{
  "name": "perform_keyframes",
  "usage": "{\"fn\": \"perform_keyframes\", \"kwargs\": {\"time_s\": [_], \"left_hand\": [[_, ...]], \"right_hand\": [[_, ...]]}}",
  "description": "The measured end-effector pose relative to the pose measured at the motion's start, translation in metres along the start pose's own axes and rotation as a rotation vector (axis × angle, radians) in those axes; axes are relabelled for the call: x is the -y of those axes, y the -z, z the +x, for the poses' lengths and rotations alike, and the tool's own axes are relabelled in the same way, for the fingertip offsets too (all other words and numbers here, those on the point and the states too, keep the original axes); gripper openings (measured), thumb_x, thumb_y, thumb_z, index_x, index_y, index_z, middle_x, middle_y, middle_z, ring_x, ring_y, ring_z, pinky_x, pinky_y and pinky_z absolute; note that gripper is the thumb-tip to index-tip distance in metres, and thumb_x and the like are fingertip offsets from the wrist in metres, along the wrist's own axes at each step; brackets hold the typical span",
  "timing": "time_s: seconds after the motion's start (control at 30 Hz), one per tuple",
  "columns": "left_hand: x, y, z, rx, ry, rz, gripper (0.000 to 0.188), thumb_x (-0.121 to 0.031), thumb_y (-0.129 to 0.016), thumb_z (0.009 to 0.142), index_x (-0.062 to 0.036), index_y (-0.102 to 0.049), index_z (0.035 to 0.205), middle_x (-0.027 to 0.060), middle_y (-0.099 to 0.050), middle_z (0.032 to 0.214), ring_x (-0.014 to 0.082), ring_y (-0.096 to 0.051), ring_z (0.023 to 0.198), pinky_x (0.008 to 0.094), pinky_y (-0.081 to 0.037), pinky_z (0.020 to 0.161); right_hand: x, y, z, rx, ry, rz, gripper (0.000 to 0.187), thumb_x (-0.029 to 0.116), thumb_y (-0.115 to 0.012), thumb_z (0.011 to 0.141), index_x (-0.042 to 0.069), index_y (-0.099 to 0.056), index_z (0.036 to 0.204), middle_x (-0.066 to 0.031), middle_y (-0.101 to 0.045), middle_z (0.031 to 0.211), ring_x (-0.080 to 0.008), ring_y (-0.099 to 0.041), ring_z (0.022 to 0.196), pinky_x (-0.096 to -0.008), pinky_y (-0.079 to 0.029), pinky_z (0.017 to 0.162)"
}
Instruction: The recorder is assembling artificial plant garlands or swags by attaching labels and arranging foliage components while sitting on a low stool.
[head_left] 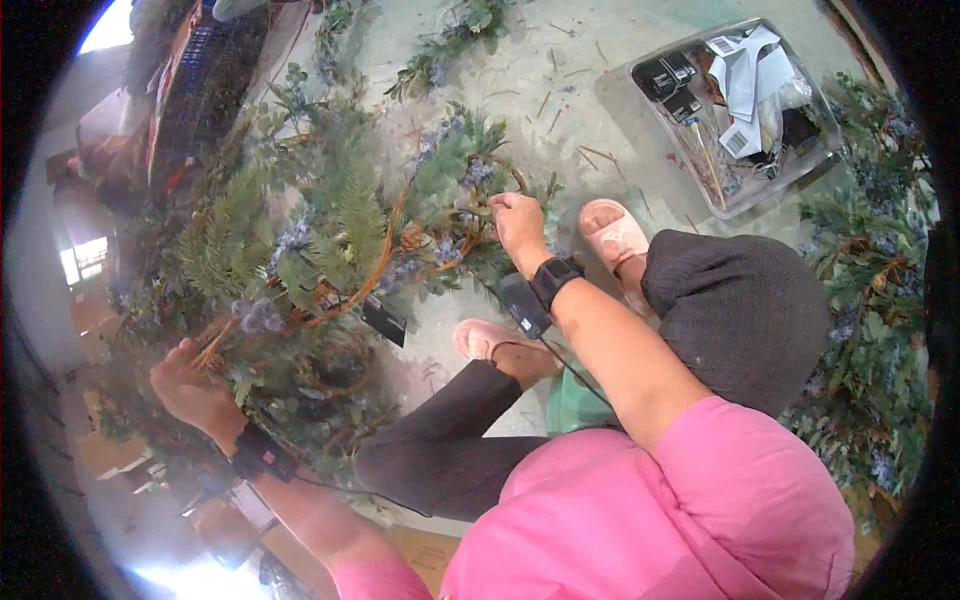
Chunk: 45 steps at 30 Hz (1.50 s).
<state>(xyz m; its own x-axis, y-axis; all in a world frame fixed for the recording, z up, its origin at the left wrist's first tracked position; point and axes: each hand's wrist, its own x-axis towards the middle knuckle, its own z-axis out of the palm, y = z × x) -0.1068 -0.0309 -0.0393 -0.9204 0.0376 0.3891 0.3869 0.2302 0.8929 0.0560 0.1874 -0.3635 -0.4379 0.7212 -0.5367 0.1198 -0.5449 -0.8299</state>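
Observation:
A wreath of brown twigs (385, 255) with fern leaves, blue berries and pine cones is held out between my hands. My left hand (190, 392) is closed around the twig ring at its lower left side. My right hand (519, 228) is closed at the opposite side, fingers pinched together by the twigs and greenery; the fingertips are partly hidden. A black card tag (384, 320) hangs from the wreath's lower edge, next to a cluster of blue-grey berries (258, 316).
A clear plastic bin (728, 212) with white papers, black tags and scraps stands on the floor at the far right. Greenery is heaped along the right (880, 300) and beneath the wreath at left. Twig bits litter the concrete floor (570, 60). Cardboard boxes (110, 455) lie at left.

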Motion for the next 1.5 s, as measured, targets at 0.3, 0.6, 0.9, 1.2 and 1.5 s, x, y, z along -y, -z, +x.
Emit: {"fn": "perform_keyframes", "kwargs": {"time_s": [0.3, 0.6, 0.9, 1.2, 1.5], "left_hand": [[-0.003, -0.006, -0.003, -0.030, 0.000, -0.049, 0.035, -0.033, -0.042, 0.086, -0.0005, -0.054, 0.089, 0.0119, -0.059, 0.084, 0.0229, -0.055, 0.075, 0.0326, -0.045, 0.058], [-0.009, -0.011, -0.013, -0.116, -0.024, 0.041, 0.035, -0.034, -0.043, 0.085, -0.0008, -0.054, 0.090, 0.0127, -0.060, 0.085, 0.0220, -0.056, 0.067, 0.0328, -0.044, 0.049], [-0.011, -0.009, -0.009, -0.068, 0.033, 0.032, 0.029, -0.031, -0.040, 0.088, -0.0028, -0.049, 0.090, 0.0134, -0.058, 0.089, 0.0238, -0.057, 0.080, 0.0346, -0.048, 0.059], [-0.004, -0.011, -0.008, -0.099, -0.004, 0.008, 0.037, -0.033, -0.040, 0.088, 0.0016, -0.052, 0.094, 0.0142, -0.059, 0.091, 0.0230, -0.055, 0.075, 0.0333, -0.045, 0.056], [-0.006, -0.015, -0.005, -0.099, 0.014, 0.019, 0.039, -0.033, -0.041, 0.087, 0.0030, -0.052, 0.095, 0.0142, -0.058, 0.090, 0.0234, -0.056, 0.078, 0.0330, -0.045, 0.058]], "right_hand": [[-0.034, -0.014, 0.017, 0.075, -0.138, 0.195, 0.011, 0.009, -0.059, 0.072, -0.001, -0.061, 0.076, -0.0113, -0.059, 0.063, -0.0182, -0.056, 0.056, -0.0322, -0.043, 0.054], [0.001, -0.002, -0.010, 0.308, 0.177, 0.076, 0.025, 0.003, -0.058, 0.068, -0.001, -0.060, 0.093, -0.0077, -0.062, 0.074, -0.0138, -0.054, 0.065, -0.0277, -0.044, 0.064], [-0.038, 0.000, 0.015, 0.201, -0.211, 0.719, 0.025, 0.003, -0.064, 0.067, 0.001, -0.056, 0.092, -0.0073, -0.060, 0.086, -0.0174, -0.059, 0.073, -0.0309, -0.053, 0.059], [-0.004, 0.030, 0.012, 0.563, -0.286, 0.752, 0.030, -0.006, -0.055, 0.072, 0.002, -0.055, 0.101, -0.0057, -0.057, 0.082, -0.0162, -0.054, 0.068, -0.0315, -0.045, 0.061], [-0.018, 0.016, 0.022, 0.381, -0.145, 0.443, 0.017, 0.001, -0.058, 0.070, 0.005, -0.060, 0.086, -0.0057, -0.061, 0.078, -0.0165, -0.059, 0.067, -0.0318, -0.049, 0.051]]}}
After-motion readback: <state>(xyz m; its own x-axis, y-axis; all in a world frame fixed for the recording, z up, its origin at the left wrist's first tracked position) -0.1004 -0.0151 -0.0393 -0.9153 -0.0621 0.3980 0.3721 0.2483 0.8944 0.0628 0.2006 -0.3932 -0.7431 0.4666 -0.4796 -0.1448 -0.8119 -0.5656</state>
